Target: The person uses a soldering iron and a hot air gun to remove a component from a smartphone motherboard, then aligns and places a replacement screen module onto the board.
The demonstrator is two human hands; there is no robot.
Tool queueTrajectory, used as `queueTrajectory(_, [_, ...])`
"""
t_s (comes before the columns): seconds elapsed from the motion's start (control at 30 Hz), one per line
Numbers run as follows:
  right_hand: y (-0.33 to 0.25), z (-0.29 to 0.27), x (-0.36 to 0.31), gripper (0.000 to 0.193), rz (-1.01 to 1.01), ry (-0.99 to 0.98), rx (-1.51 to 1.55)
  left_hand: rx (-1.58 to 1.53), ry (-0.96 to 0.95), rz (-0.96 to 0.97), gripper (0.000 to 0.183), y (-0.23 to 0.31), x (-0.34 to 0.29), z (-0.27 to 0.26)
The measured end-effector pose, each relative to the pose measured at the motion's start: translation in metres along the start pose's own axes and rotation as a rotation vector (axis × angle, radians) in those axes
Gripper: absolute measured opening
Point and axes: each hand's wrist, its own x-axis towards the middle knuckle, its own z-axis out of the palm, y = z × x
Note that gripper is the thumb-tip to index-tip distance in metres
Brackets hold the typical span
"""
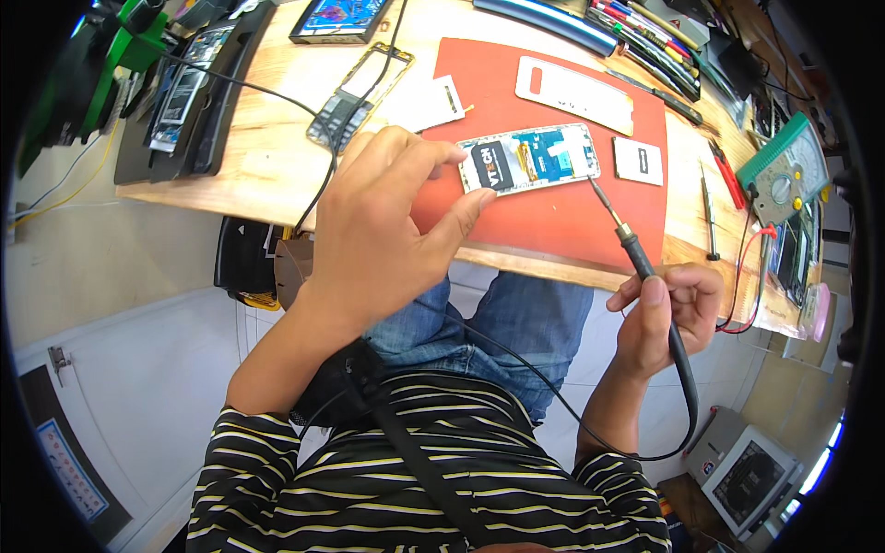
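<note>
An opened phone (pixel 558 158) lies on a red mat (pixel 544 221), its blue circuit board and a black label at its left end showing. Thumb and fingers of my left hand (pixel 383 217) grip the phone's left end. My right hand (pixel 668 309) holds a soldering iron (pixel 631 241) like a pen, its tip at the phone's lower right corner. From the iron's handle a black cord loops down past my lap. A white back cover (pixel 576 95) rests beyond the phone, and a small white battery-like block (pixel 638 161) sits to its right.
A bare phone frame (pixel 355 101) and a white flat part (pixel 433 106) lie left of the mat. Pens and tools (pixel 654 41) fill the back right. At right are a green multimeter (pixel 784 175), red-handled pliers (pixel 728 175) and a screwdriver (pixel 709 212). A black cable (pixel 334 152) crosses the left side.
</note>
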Motion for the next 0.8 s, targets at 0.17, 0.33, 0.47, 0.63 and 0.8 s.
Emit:
queueTrajectory(0.17, [0.006, -0.002, 0.004, 0.03, 0.172, -0.072, -0.115, -0.249, -0.182, -0.294, 0.03, 0.005, 0.017, 0.008])
queueTrajectory(0.33, [0.004, 0.001, 0.006, 0.033, 0.23, -0.111, -0.216, -0.024, -0.213, -0.056, 0.065, 0.001, 0.023, 0.013])
queueTrajectory(0.47, [0.006, 0.002, 0.008, 0.032, 0.19, -0.135, -0.18, 0.002, -0.263, -0.069, 0.064, 0.001, 0.022, 0.014])
queueTrajectory(0.63, [0.008, 0.005, 0.014, 0.028, 0.178, -0.153, -0.205, -0.045, -0.248, -0.05, 0.061, 0.0, 0.022, 0.018])
queueTrajectory(0.8, [0.012, 0.01, 0.018, 0.026, 0.175, -0.206, -0.193, -0.045, -0.218, -0.056, 0.054, 0.001, 0.022, 0.017])
